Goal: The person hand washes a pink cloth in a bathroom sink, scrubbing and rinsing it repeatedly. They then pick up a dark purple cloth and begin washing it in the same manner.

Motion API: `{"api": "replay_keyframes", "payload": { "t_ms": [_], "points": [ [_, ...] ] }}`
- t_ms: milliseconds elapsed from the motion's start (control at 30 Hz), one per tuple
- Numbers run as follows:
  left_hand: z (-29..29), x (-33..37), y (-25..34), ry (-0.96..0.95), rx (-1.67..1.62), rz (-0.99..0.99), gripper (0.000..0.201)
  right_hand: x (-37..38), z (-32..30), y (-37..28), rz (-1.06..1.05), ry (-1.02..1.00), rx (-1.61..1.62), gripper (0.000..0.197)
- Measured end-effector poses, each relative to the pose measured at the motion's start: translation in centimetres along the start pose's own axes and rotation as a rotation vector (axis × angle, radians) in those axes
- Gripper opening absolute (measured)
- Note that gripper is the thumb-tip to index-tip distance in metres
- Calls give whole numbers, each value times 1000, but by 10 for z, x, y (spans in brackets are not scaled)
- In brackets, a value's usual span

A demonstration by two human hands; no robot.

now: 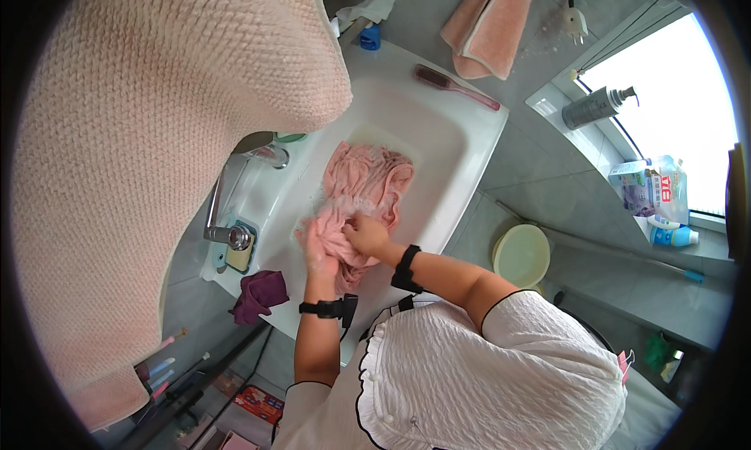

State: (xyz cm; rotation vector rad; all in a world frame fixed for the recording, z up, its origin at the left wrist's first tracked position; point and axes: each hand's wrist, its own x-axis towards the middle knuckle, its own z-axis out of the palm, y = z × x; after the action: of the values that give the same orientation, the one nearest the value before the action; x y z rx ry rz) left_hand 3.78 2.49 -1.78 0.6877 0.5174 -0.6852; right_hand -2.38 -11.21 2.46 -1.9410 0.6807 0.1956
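A wet pink garment (371,172) lies bunched in a white sink (438,129), with soapy suds on it. My left hand (317,246) is closed around a fold of the cloth near the sink's left side. Beside it, my right hand (366,235) is curled with the fingers pressed into the same fold. The two hands are close together on the near part of the garment, its far part spread in shallow cloudy water. Black straps circle both wrists. The exact cloth between my fingers is partly hidden.
A faucet (235,235) and a soap dish (244,254) sit at the sink's left edge, near a purple cloth (262,293). A hairbrush (454,86) rests on the far rim. A large pink towel (156,121) hangs at left. A basin (520,256) stands at right.
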Motion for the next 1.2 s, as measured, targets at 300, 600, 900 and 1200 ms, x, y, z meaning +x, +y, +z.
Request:
{"api": "replay_keyframes", "payload": {
  "t_ms": [300,600,900,1200],
  "points": [
    [-14,-85,50,12,661,216,22,-2,-25,40,-261,-544,536,41],
    [-1,-37,19,174,300,-3,54,-23,25,-12,-257,109,256,25],
    [11,5,-42,-461,986,259,51,10,13,-3,-108,274,-47,32],
    [75,-32,-17,-27,605,-82,42,30,29,20,-319,47,-266,28]
  ]
}}
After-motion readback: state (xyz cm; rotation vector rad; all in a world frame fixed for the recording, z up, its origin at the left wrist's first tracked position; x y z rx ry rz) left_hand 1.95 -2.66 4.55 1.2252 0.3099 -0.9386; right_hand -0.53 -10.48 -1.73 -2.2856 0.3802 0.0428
